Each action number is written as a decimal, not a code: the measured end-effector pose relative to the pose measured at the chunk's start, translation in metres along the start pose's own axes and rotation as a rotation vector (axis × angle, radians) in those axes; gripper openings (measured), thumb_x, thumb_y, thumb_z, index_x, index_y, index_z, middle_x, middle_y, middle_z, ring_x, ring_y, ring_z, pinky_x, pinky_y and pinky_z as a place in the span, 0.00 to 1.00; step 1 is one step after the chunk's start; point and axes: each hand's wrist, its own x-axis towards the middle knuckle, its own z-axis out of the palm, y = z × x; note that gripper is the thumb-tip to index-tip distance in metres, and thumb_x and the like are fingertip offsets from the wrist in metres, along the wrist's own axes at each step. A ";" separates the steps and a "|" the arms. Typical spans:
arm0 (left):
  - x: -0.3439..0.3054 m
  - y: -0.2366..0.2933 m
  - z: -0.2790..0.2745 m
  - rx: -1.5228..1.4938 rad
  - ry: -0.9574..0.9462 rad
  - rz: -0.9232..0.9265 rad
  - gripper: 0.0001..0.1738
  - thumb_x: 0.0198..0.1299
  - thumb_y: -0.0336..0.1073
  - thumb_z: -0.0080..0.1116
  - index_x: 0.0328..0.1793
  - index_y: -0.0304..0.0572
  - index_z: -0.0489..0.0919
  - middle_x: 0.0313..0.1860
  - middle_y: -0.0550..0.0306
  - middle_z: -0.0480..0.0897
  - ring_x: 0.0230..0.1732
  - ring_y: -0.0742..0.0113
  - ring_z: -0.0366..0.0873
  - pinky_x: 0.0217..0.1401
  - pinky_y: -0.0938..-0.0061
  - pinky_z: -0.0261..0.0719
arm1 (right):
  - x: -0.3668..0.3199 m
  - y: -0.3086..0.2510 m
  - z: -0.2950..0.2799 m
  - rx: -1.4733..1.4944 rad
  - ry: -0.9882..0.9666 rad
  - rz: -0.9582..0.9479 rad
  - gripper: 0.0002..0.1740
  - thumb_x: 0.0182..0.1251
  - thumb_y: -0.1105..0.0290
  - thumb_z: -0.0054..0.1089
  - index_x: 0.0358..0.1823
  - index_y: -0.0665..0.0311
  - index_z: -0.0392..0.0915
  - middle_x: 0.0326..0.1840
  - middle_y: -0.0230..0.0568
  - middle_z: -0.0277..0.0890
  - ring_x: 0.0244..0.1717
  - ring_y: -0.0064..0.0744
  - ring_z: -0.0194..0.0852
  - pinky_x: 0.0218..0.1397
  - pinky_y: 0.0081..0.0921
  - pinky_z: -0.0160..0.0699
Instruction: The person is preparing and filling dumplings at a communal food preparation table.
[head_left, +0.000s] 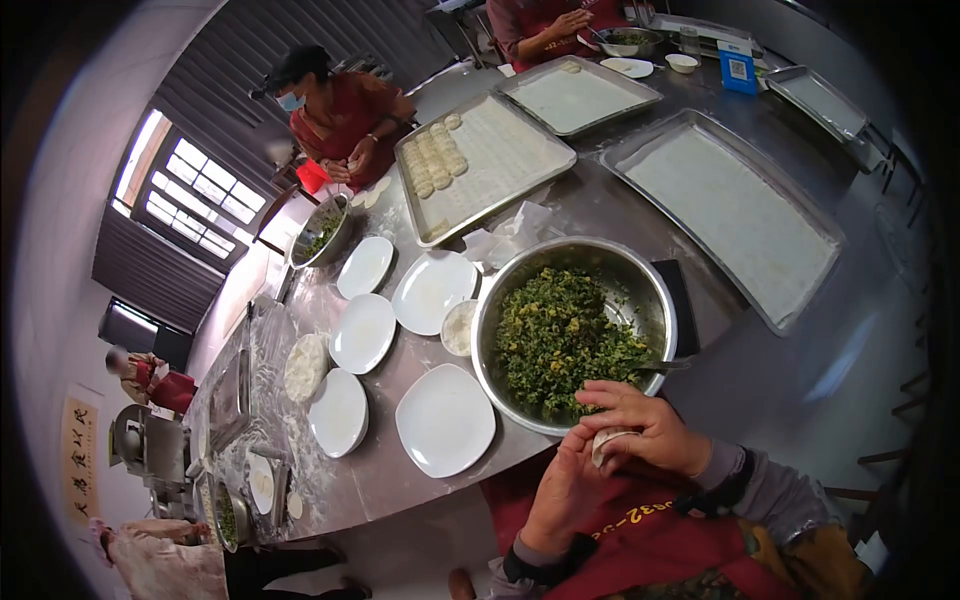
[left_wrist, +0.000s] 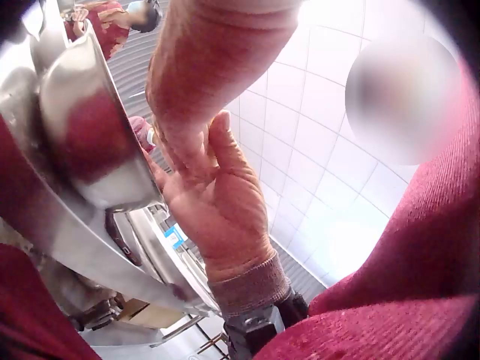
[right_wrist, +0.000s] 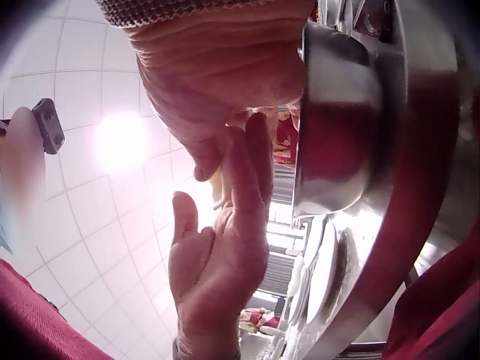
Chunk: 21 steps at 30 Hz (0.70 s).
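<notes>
In the head view, a pale dough dumpling sits between both hands just over the near rim of a steel bowl. My right hand holds it, with fingers curled over the top. From below, my left hand meets the dumpling with its fingers straight. The right wrist view shows the left thumb spread away and a sliver of dough beside the fingers; most of the dumpling is hidden there. Chopped greens with yellow bits fill the bowl, and a spoon handle leans over its right rim.
White plates and a small bowl of flour lie left of the steel bowl. A tray with rows of dumplings stands beyond, and a floured tray at right. Another person works across the table. Dough rests on the floured left side.
</notes>
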 end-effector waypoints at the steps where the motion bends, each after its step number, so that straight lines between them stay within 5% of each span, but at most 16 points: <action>1: -0.001 0.002 0.002 0.048 0.014 -0.013 0.38 0.64 0.61 0.45 0.68 0.38 0.59 0.63 0.56 0.66 0.65 0.64 0.63 0.68 0.67 0.60 | 0.002 -0.003 -0.002 0.012 -0.017 0.013 0.11 0.58 0.77 0.59 0.43 0.61 0.83 0.61 0.43 0.72 0.71 0.45 0.53 0.68 0.37 0.59; 6: -0.002 0.009 0.009 0.130 0.022 -0.076 0.41 0.65 0.61 0.42 0.70 0.33 0.56 0.64 0.51 0.65 0.64 0.64 0.64 0.67 0.69 0.60 | 0.004 0.007 -0.013 -0.124 -0.139 -0.083 0.08 0.54 0.78 0.61 0.34 0.60 0.85 0.61 0.41 0.72 0.71 0.44 0.53 0.68 0.37 0.58; 21: -0.003 0.006 -0.008 0.128 0.015 -0.173 0.39 0.68 0.59 0.37 0.68 0.28 0.59 0.63 0.48 0.68 0.66 0.61 0.64 0.69 0.66 0.58 | 0.021 -0.010 -0.020 -0.267 -0.408 -0.113 0.04 0.48 0.72 0.67 0.27 0.56 0.83 0.66 0.36 0.66 0.73 0.45 0.47 0.71 0.43 0.48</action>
